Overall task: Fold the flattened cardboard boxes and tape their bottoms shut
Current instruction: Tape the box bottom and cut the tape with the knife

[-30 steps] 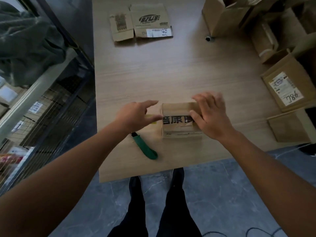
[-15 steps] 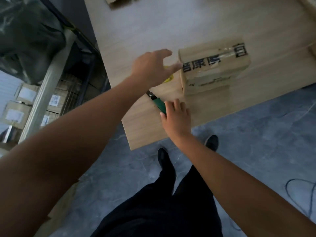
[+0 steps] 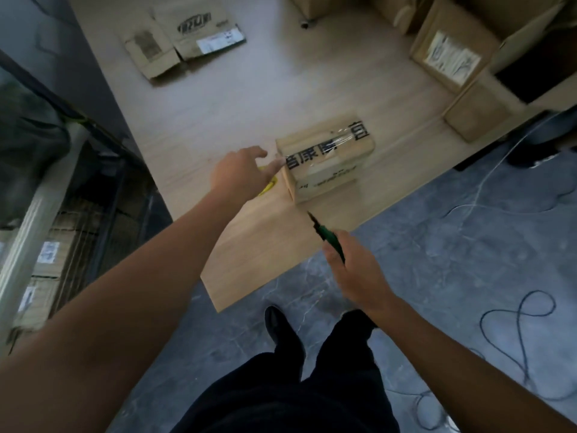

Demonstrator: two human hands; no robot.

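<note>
Gripped in the right hand [image 3: 356, 270] is a green-handled knife [image 3: 331, 242], held by curled fingers over the near edge of the table [image 3: 249, 120], with its thin blade pointed far and left toward the folded box [image 3: 324, 164]. That box is set on the table just beyond the blade, well apart from the flattened cardboard [image 3: 184, 35] at the far left and the bigger boxes [image 3: 446, 54] at the far right. Clear tape [image 3: 331, 144] is seen shining along its top. The left hand [image 3: 240, 176] is kept open, its fingers stretched out so that a fingertip touches the left end of the box. A yellow object [image 3: 271, 185] is mostly hidden beneath it, and what it is cannot be told. The step in hand is judged to be the cutting of the tape at the left end of the box. For a clean cut, the tape should be kept taut and the box steadied by the left hand. The blade is best brought in low at the left corner and drawn away from the fingers there, since they lie close to the likely line of the cut. Only light pressure is called for, so that the cardboard is not scored. The loose end should then be pressed flat down the side of the box.
</note>
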